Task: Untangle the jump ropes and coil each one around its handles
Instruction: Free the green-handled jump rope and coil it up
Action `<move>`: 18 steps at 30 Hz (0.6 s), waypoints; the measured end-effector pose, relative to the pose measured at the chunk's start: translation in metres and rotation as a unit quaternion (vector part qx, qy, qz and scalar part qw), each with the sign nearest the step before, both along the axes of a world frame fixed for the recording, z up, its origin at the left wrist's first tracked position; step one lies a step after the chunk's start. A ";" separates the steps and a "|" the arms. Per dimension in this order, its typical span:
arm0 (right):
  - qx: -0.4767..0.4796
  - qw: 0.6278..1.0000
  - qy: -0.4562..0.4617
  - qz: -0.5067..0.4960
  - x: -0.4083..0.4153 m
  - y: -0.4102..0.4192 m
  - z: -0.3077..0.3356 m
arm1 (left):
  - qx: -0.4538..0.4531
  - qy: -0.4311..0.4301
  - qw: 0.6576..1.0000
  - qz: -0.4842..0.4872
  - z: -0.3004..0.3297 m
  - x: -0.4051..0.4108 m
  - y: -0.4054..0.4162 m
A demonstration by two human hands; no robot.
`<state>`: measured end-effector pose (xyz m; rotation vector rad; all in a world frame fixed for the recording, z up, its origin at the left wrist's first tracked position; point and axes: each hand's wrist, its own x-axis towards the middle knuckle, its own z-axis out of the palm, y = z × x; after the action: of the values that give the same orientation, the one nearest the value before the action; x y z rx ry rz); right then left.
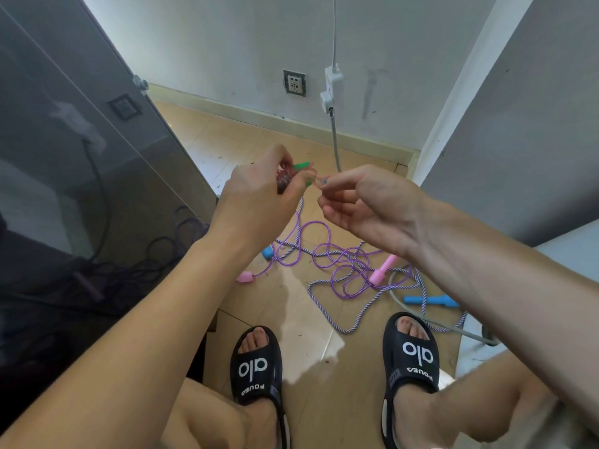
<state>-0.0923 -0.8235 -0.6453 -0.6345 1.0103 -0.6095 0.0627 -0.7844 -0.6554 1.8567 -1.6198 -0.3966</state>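
On the floor [324, 358] just beyond two black slides lie a tangled purple rope [327, 254] and a striped rope [327, 306], with pink and blue handles. Above them, the left hand [256, 189] closes its grip around green handles [301, 165] wound in pinkish rope [285, 176]. The right hand [366, 205] pinches that rope's loose end.

A wall socket [295, 82] sits at upper centre; a white adapter [331, 87] hangs beside it; black slippers [256, 367] rest on the floor [227, 131].
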 end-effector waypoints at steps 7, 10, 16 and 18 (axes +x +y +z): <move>0.026 0.999 0.013 0.036 -0.003 -0.008 0.000 | 0.026 0.016 1.000 -0.002 -0.004 0.001 -0.001; 0.029 0.999 0.020 0.039 -0.004 -0.010 0.001 | 0.031 0.020 0.999 -0.016 -0.004 0.001 -0.001; -0.080 0.996 0.042 -0.014 0.004 -0.010 -0.003 | 0.071 0.064 0.995 -0.015 -0.002 -0.002 -0.001; -0.121 0.991 0.041 -0.049 0.008 -0.011 -0.002 | 0.087 0.095 0.992 -0.010 0.000 -0.005 -0.003</move>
<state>-0.0845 -0.8340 -0.6469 -0.8319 1.0568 -0.8064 0.0576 -0.7875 -0.6551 1.8659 -1.5163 -0.7228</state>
